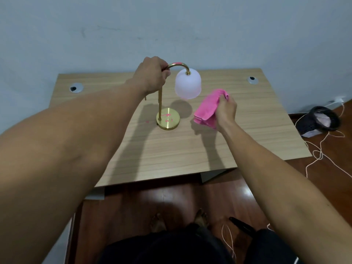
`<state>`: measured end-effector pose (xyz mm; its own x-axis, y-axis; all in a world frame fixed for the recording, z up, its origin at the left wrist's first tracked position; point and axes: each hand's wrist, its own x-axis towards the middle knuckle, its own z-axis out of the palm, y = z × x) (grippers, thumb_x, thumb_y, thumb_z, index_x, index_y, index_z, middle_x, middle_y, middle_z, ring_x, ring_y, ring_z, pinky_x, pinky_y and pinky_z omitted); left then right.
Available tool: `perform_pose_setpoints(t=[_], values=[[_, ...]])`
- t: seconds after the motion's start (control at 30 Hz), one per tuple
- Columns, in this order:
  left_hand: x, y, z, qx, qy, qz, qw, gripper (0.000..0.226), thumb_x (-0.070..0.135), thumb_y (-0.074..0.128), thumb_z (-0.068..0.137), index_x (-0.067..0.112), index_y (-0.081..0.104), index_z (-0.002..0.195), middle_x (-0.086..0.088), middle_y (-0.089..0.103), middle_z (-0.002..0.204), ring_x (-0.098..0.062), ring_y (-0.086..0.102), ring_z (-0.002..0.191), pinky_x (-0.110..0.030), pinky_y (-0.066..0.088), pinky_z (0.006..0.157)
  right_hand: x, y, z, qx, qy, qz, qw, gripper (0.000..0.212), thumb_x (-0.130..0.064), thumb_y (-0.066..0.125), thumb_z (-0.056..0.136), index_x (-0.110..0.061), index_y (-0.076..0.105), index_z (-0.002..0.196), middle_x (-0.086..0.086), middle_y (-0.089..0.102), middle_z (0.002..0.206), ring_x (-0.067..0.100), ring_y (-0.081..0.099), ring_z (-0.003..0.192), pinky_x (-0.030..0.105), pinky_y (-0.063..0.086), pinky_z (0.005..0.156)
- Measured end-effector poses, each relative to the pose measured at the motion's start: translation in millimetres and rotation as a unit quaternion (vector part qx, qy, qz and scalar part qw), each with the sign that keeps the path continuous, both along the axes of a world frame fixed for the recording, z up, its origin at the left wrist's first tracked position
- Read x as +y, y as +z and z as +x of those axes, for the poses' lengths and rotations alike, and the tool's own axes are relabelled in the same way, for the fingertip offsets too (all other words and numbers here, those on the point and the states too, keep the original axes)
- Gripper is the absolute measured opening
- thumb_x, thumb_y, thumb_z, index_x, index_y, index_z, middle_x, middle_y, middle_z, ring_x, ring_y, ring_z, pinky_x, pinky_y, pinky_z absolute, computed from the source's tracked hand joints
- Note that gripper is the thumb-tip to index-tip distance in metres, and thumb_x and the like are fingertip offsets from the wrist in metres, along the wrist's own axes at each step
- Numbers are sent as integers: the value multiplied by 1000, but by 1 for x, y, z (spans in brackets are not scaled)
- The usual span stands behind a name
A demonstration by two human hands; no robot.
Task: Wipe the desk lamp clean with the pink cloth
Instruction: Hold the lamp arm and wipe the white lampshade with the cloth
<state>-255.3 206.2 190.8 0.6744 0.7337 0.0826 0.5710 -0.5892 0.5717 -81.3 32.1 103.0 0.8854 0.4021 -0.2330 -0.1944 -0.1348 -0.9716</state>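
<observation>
Fingers, left hand [152, 74]: wrapped tight round desk lamp [167, 119] stem.
Fingers, right hand [226, 109]: closed on pink cloth [206, 109].
Advice: steady stem; wipe pink smears off base.

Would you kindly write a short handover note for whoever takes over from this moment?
Left hand: gripping the desk lamp at the top of its brass stem.
Right hand: holding the folded pink cloth beside the white shade, not touching it.
Done: lamp steadied, cloth in hand.
Left: pink smears show on the arch and base; wipe them, the stem and the shade.
</observation>
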Motion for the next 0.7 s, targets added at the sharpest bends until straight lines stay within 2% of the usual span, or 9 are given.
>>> perform_pose_setpoints(t=[0.07, 0.17, 0.27, 0.3, 0.37, 0.43, 0.47, 0.6, 0.7], values=[[0, -1, 0, -1, 2, -1, 1000, 19, 26, 58, 97, 17, 69, 84, -15, 70, 88, -38, 65, 86, -44, 55, 81, 15, 9, -22, -26, 28, 46, 998, 22, -27, 54, 97, -23, 71, 111, -1, 72, 95, 15, 71, 83, 46, 64, 78], [0, -1, 0, 0, 5, 0, 1000, 21, 26, 58, 97, 13, 72, 88, -17, 71, 88, -38, 66, 86, -43, 55, 81, 30, 9, -56, -88, 67, 47, 993, 42, -26, 44, 102, -30, 56, 143, -3, 71, 102, 15, 66, 68, 37, 62, 63], [0, -2, 0, 1, 7, -3, 1000, 22, 27, 58, 96, 12, 72, 88, -16, 71, 89, -37, 67, 85, -45, 56, 80, 36, -5, -86, -169, 77, -8, 983, 65, -41, 34, 96, -57, 12, 155, -4, 50, 149, 25, 66, 107, 56, 55, 97], [1, -2, 0, 0, 8, -3, 1000, 22, 27, 58, 96, 13, 71, 86, -16, 71, 89, -37, 67, 85, -45, 56, 80, 37, -14, -96, -181, 81, -24, 980, 66, -38, 33, 98, -53, 9, 156, -1, 36, 162, 28, 59, 126, 58, 47, 108], [1, -2, 0, 1, 4, 1, 1000, 19, 28, 58, 96, 19, 69, 83, -14, 71, 90, -36, 67, 86, -43, 55, 79, 34, -19, -123, -202, 88, -46, 974, 61, -22, 37, 104, -24, 17, 162, 5, 16, 170, 27, 32, 151, 51, 25, 124], [1, 0, 0, -1, 0, -1, 1000, 17, 28, 58, 96, 23, 69, 84, -13, 71, 91, -35, 66, 87, -40, 54, 79, 32, -21, -137, -189, 100, -35, 976, 57, -13, 39, 106, -6, 23, 160, 12, 16, 169, 27, 20, 156, 30, 13, 126], [1, 0, 0, -3, -1, -3, 1000, 17, 28, 58, 96, 23, 70, 85, -13, 71, 92, -35, 66, 87, -40, 54, 79, 33, -20, -140, -176, 101, -36, 979, 57, -14, 39, 106, -6, 23, 160, 13, 19, 169, 27, 21, 155, 27, 15, 125], [2, 1, 1, 0, -1, -9, 1000, 18, 26, 58, 97, 18, 72, 88, -17, 70, 92, -38, 66, 89, -44, 57, 83, 41, -13, -125, -124, 30, -13, 992, 65, -45, 30, 96, -26, 30, 158, 13, 47, 156, 36, 57, 130, 47, 47, 109], [1, 1, 0, 2, -4, -8, 1000, 18, 25, 58, 96, 18, 71, 85, -17, 69, 89, -41, 66, 89, -45, 58, 83, 46, -2, -96, -99, -4, 10, 995, 50, -29, 39, 106, -21, 42, 155, 7, 47, 157, 22, 57, 125, 27, 45, 104]])
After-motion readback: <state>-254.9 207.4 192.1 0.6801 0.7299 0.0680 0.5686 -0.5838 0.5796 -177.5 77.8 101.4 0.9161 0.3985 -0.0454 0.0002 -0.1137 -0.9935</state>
